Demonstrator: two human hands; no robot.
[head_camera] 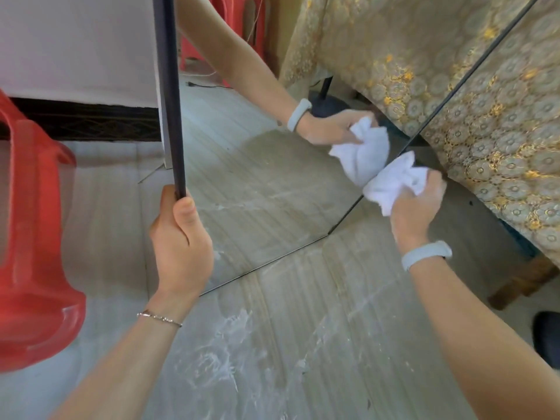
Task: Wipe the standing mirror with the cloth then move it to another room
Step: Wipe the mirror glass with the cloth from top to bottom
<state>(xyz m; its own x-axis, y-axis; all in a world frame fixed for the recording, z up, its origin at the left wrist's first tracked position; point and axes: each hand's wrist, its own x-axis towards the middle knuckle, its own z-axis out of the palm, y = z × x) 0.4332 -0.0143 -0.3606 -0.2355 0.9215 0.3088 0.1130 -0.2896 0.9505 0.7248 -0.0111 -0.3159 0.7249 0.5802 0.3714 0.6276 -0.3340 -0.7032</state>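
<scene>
Nearest the camera, both forearms reach forward over a pale, streaked floor (272, 344). The left hand (178, 237) is closed around the mirror's dark left frame edge (169, 116), thumb on the front face and fingers wrapped behind, steadying it. The mirror (257, 183) stands on the floor directly ahead, its long axis running up out of view at the top; its bottom edge meets the floor between the two hands. The right hand (416, 207) is clenched on a bunched white cloth (391, 180), which is pressed against the glass at the mirror's right edge, low down. The cloth thus lies to the right of and beyond the left hand, and the right hand is the nearer one to any unwiped glass; the glass extends left and upward from the cloth. Reflections of the right arm and cloth show in the glass. A grey band (427, 253) sits on the right wrist and a thin bracelet (159, 318) on the left. A red plastic chair (33, 237) stands near on the left, just apart from the frame. Further off on the right hangs a gold-patterned tablecloth (500, 147), close behind the mirror's right edge. Judgement: wiping is in progress; carrying to another room is not begun. No brand, label or legible writing is visible.
</scene>
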